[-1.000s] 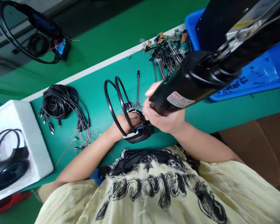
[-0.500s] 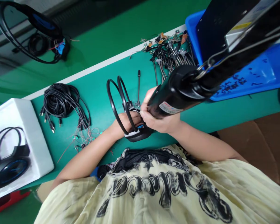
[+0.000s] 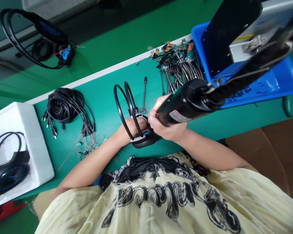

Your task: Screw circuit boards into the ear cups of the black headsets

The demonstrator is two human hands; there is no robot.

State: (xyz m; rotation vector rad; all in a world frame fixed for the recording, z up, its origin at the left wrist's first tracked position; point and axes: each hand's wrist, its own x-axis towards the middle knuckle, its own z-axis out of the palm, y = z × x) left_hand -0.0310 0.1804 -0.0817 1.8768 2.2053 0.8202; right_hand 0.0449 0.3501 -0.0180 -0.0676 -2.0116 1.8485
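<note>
My left hand (image 3: pixel 132 127) is closed around a black headset ear cup (image 3: pixel 144 139) on the green bench; its double black headband loops (image 3: pixel 123 107) stand up over my wrist. My right hand (image 3: pixel 166 125) grips the barrel of a black hanging power screwdriver (image 3: pixel 188 102), whose tip points down into the ear cup. The driver's cable and wire run up to the top right. Blue wiring shows inside the cup between my hands.
A coil of black cables (image 3: pixel 63 105) and loose thin wires (image 3: pixel 88 143) lie left. A heap of metal microphone stems (image 3: pixel 175 61) and one single stem (image 3: pixel 144 92) lie behind. A blue bin (image 3: pixel 278 78) stands right, a white foam tray (image 3: pixel 24 130) with headsets left.
The view shifted slightly. The screwdriver has tilted and drawn lower toward the ear cup; my right hand stays wrapped on it. My left hand keeps its hold on the headset.
</note>
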